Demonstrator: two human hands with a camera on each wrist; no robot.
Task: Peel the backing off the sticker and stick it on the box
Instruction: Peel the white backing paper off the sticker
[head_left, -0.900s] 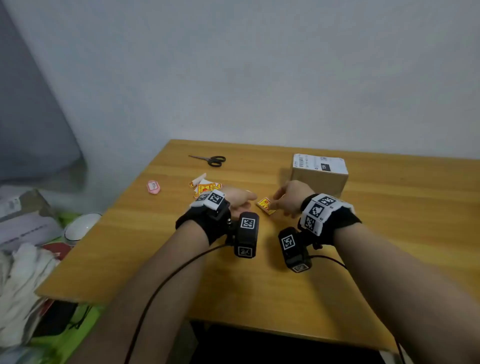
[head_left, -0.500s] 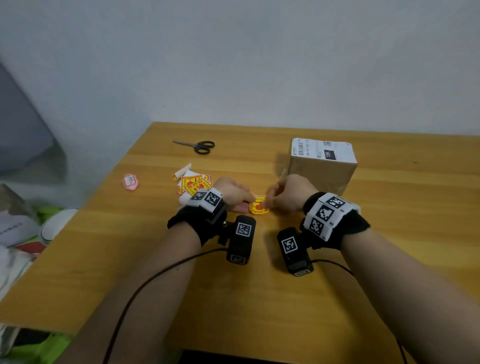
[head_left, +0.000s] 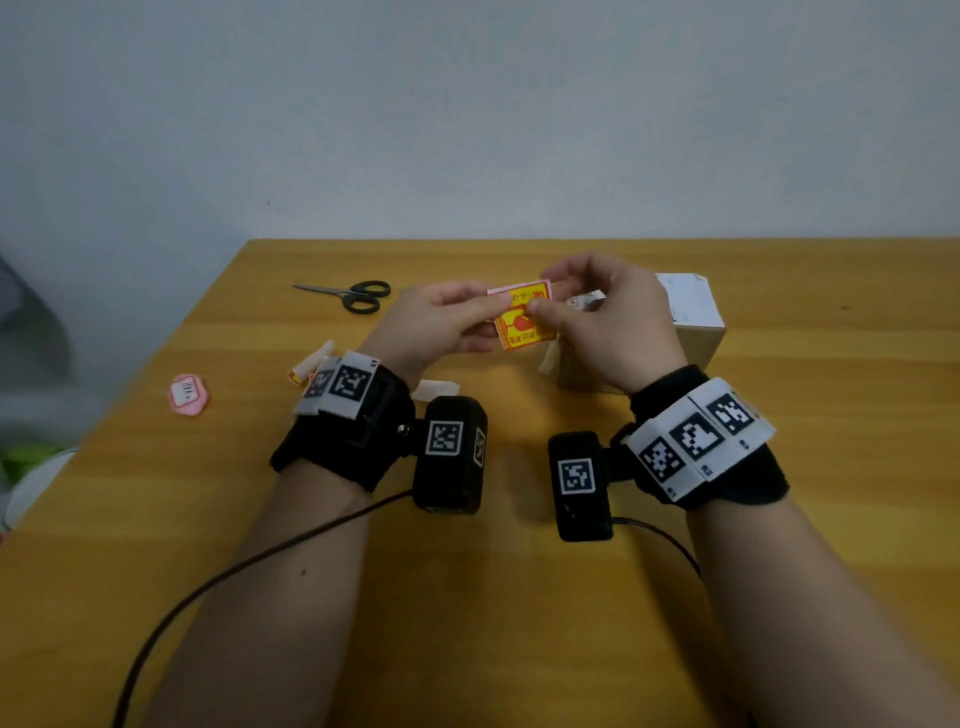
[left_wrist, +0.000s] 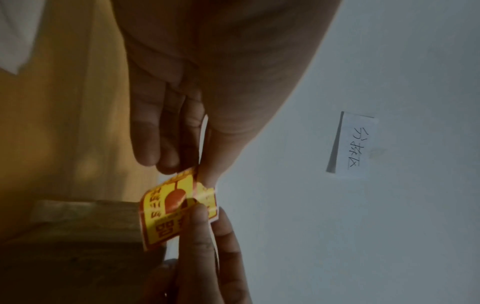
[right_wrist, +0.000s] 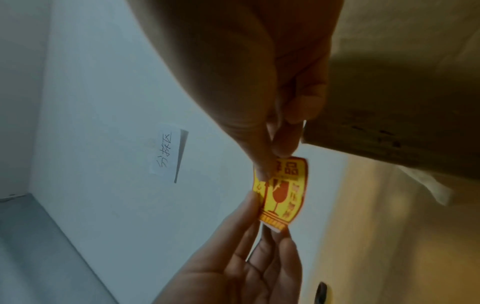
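A yellow and red sticker (head_left: 522, 323) with a wine-glass symbol is held in the air above the wooden table (head_left: 519, 597), between both hands. My left hand (head_left: 441, 325) pinches its left edge between thumb and fingers. My right hand (head_left: 597, 317) pinches its right side, the thumb on the printed face. The sticker (left_wrist: 171, 207) bends slightly in the left wrist view, and the sticker (right_wrist: 284, 191) shows its red border in the right wrist view. The cardboard box (head_left: 691, 317) with a white label stands just behind my right hand, partly hidden by it.
Black scissors (head_left: 358, 295) lie at the back left. A pink sticker (head_left: 188, 395) sits near the left edge. Paper scraps (head_left: 311, 364) lie behind my left wrist, and a white strip (head_left: 436, 388) beside it. A handwritten note (left_wrist: 355, 146) hangs on the wall.
Both hands have lifted the sticker off the table and raised it in front of the box. The head view has tilted down and closer.
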